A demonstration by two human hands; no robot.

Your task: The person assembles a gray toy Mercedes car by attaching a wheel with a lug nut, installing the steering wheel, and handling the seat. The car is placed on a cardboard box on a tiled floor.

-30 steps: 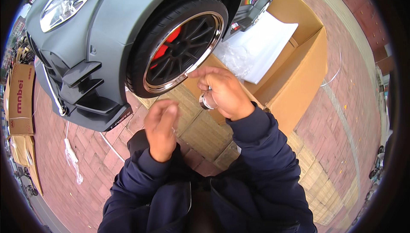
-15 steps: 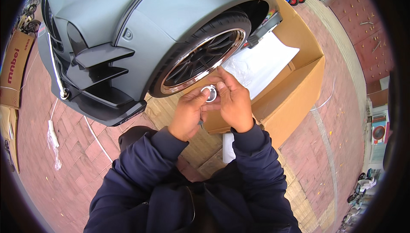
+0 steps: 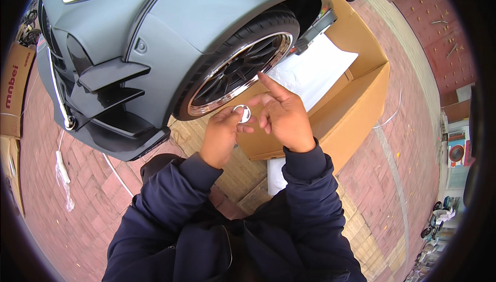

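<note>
Between the thumb and fingers of my left hand is a small round silver-white cap, gripped at its side. Its exact kind does not show clearly. My right hand is just to the right, apart from the cap. Its index finger points up toward the rim of the wheel, while the thumb and other fingers are loosely bent with nothing visible in them. Whether that fingertip touches the rim, I cannot tell. The wheel has a black tire, black spokes and a copper-chrome lip, under a matte grey toy-like car body.
An open cardboard box lies right of the wheel, with a white sheet inside. Black fins jut from the car's front corner. Cardboard cartons stand at the far left. Red paving surrounds everything.
My right hand has come away from the cap and its index finger now stretches toward the wheel. My left hand keeps the cap and has shifted slightly left.
</note>
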